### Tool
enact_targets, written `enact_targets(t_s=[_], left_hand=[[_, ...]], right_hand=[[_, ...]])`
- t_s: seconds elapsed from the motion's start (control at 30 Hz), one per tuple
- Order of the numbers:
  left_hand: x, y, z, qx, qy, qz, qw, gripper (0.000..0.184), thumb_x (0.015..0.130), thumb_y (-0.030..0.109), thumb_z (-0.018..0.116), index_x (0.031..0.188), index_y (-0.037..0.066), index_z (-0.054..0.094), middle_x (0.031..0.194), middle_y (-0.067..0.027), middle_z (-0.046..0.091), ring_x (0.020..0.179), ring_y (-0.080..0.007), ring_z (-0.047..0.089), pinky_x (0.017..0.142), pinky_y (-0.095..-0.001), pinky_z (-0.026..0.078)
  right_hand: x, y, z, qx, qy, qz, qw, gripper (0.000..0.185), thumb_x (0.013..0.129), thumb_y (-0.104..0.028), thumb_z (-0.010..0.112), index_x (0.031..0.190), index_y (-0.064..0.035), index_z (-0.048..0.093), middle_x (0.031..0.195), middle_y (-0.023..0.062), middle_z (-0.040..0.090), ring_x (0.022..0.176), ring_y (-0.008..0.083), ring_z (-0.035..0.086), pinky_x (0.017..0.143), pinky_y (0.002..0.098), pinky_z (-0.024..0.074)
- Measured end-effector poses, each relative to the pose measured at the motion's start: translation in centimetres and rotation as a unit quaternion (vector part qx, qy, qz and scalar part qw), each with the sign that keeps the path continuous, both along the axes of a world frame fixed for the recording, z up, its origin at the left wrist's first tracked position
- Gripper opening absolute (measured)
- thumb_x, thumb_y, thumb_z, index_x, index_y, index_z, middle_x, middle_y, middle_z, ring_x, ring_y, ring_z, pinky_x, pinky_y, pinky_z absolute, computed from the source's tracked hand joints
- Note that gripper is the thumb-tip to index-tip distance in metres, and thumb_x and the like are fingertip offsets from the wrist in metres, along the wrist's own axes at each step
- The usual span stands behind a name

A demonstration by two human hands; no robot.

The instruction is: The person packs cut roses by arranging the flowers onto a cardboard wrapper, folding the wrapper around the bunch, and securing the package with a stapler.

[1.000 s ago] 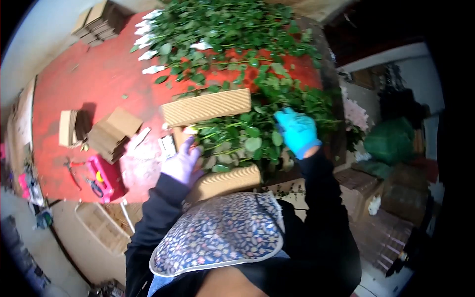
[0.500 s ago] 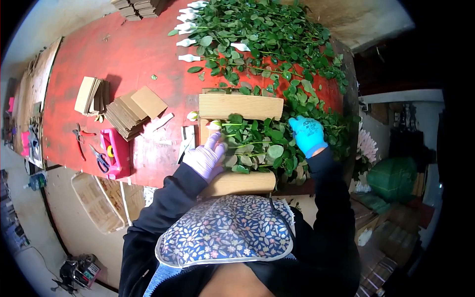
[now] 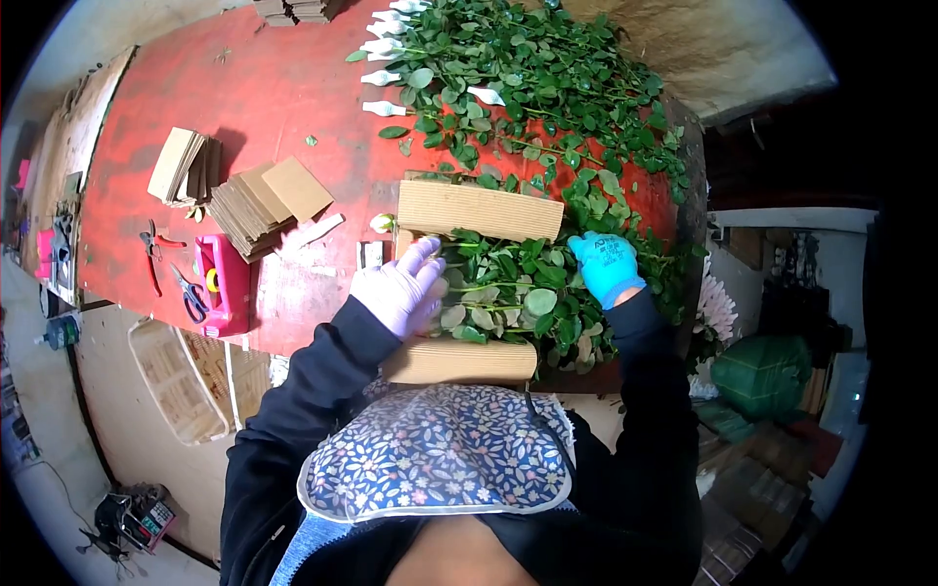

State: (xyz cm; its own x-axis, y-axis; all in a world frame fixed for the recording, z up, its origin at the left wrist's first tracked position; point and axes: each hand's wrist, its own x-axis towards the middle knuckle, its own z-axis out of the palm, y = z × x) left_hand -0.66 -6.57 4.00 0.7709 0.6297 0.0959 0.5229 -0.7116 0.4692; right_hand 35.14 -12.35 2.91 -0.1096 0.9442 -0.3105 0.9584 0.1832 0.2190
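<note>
Left hand (image 3: 396, 293) over left end of leafy stems (image 3: 540, 301), centre frame; right hand (image 3: 606, 266) on foliage, apparently steadying them. Cannot tell if either grip is closed. Corrugated cardboard (image 3: 479, 208) flanks stems, likely as cushioning.

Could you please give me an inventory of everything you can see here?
table: one, red, centre
farther stems: many, green, far side
white sleeves: several, at their left ends
nearer stems: uncounted, green, between panels
corrugated panels: two, tan
bud: one, pale, left of far panel
card stacks: three, brown, left and far edge
pruners: one, red-handled, left
scissors: one, dark, beside dispenser
tape dispenser: one, pink, near-left
basket: one, cream, below table
green bundle: one, right
pale flowers: uncounted, right
apron: one, blue floral, worn
left hand: one, lilac glove, at stems' left end
right hand: one, blue glove, on stems
</note>
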Motion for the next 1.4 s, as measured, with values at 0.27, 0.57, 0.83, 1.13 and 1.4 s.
enact_targets(t_s=[0.27,0.57,0.83,1.13,1.4], left_hand=[[0.8,0.9,-1.8,-0.072,0.029,-0.004,0.997,0.032,0.085,0.016,0.065,0.115,0.005,0.059,0.133,-0.0147,0.053,0.093,-0.0343,0.065,0.079,-0.0425,0.053],[1.0,1.5,-1.4,-0.063,-0.003,-0.01,0.998,0.031,0.082,0.018,0.065,0.111,0.007,0.059,0.132,-0.0141,0.054,0.088,-0.033,0.066,0.077,-0.0423,0.053],[1.8,1.8,-0.5,-0.066,0.009,-0.005,0.998,0.032,0.081,0.019,0.069,0.109,0.007,0.062,0.126,-0.0152,0.057,0.093,-0.0359,0.065,0.077,-0.0422,0.054],[0.7,1.2,1.0,-0.001,-0.052,-0.025,0.998,0.037,0.079,0.011,0.069,0.115,0.007,0.062,0.125,-0.0115,0.059,0.101,-0.0331,0.063,0.083,-0.0394,0.054],[-6.3,1.0,2.3,-0.017,-0.059,0.098,0.993,0.024,0.081,0.008,0.067,0.105,0.005,0.065,0.102,-0.0118,0.065,0.091,-0.0319,0.063,0.078,-0.0392,0.051]], right_hand=[[-0.4,0.7,-1.3,-0.003,-0.001,-0.016,1.0,0.021,0.079,-0.005,0.061,0.1,-0.0084,0.064,0.097,0.0126,0.062,0.086,0.0321,0.064,0.07,0.0448,0.0518],[0.7,0.5,-2.2,0.02,0.073,-0.016,0.997,0.037,0.078,-0.006,0.061,0.115,-0.0087,0.063,0.106,0.0144,0.063,0.089,0.0349,0.064,0.074,0.0468,0.0522],[-5.8,-1.5,8.3,0.233,0.138,-0.066,0.96,0.034,0.085,-0.023,0.061,0.117,-0.0116,0.059,0.093,0.0072,0.062,0.076,0.0261,0.063,0.063,0.0405,0.0493],[-10.2,-3.0,7.7,0.216,0.251,0.02,0.943,0.035,0.084,-0.021,0.065,0.116,-0.0087,0.062,0.093,0.007,0.063,0.076,0.0264,0.062,0.064,0.0378,0.0495],[-12.0,-2.0,7.4,0.154,0.315,0.027,0.936,0.033,0.086,-0.02,0.063,0.118,-0.0085,0.062,0.093,0.0101,0.065,0.077,0.0307,0.062,0.066,0.0423,0.0493]])
